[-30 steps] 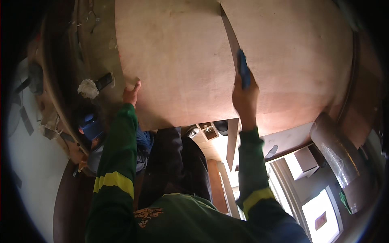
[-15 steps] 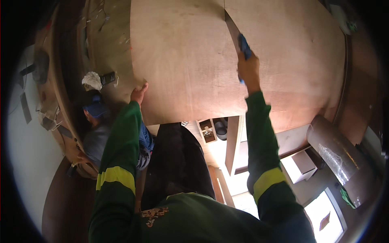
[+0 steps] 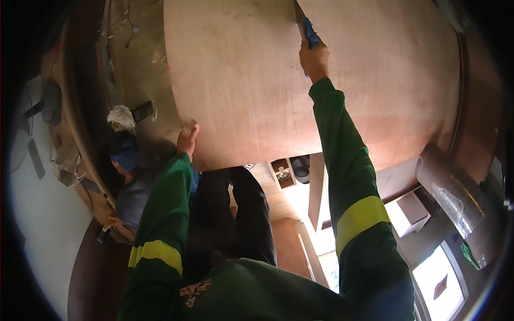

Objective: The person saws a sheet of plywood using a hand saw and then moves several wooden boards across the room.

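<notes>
My right hand (image 3: 316, 59) is closed round the blue handle of a hand saw (image 3: 309, 32), high on a large pale plywood sheet (image 3: 241, 85). The saw's dark blade runs upward to the top of the view, set in a thin cut line in the sheet. My left hand (image 3: 187, 138) grips the sheet at its lower left corner, thumb on the top face; the fingers under it are hidden.
A co-worker (image 3: 128, 187) in a blue cap crouches at left. A phone-like dark object (image 3: 142, 111) and crumpled white bag (image 3: 120, 116) lie beyond the sheet's left edge. Below are a wooden box (image 3: 284, 174) and my legs; at right, a plastic-wrapped roll (image 3: 455, 198).
My right hand and the saw have moved upward, away from me, with less blade showing. My left hand stays on the sheet's edge, slightly lower in the view.
</notes>
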The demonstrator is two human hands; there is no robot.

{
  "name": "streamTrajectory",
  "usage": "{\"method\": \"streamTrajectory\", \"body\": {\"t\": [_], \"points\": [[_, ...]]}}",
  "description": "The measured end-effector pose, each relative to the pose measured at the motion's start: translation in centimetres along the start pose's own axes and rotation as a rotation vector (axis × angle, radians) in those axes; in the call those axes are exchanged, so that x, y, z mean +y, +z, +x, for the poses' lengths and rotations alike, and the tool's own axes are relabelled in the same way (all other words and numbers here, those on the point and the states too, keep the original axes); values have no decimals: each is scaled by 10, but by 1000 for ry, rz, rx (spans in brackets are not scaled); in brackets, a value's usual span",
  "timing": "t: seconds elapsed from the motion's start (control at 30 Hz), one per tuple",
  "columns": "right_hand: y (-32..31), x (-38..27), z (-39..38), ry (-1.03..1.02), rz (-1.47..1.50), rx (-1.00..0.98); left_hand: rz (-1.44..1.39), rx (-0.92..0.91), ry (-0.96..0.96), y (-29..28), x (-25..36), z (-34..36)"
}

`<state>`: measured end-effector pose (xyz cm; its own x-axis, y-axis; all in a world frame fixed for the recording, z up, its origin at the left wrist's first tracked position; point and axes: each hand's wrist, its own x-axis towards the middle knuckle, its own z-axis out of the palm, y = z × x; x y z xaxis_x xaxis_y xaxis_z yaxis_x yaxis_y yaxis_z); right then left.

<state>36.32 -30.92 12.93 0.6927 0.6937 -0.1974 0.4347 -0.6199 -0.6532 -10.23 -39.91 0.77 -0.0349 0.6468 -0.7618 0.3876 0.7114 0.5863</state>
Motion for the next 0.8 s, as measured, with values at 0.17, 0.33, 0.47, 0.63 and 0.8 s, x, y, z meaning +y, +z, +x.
{"method": "streamTrajectory", "body": {"t": [0.17, 0.33, 0.47, 0.63, 0.8], "points": [[-37, 12, -54, 7, 35, -111, 196, -56, 14, -26, -10, 11], [-134, -18, -179, 168, 118, -154, 109, -61, -39, -15, 9, -3], [-85, -1, -137, -20, 174, -110, 113, 7, -71, -32, -11, 9], [-17, 9, 47, 28, 45, -65, 161, -48, 8, 11, 4, 16], [-17, -6, -6, 32, 89, -172, 100, -43, -83, -34, -26, 18]]}}
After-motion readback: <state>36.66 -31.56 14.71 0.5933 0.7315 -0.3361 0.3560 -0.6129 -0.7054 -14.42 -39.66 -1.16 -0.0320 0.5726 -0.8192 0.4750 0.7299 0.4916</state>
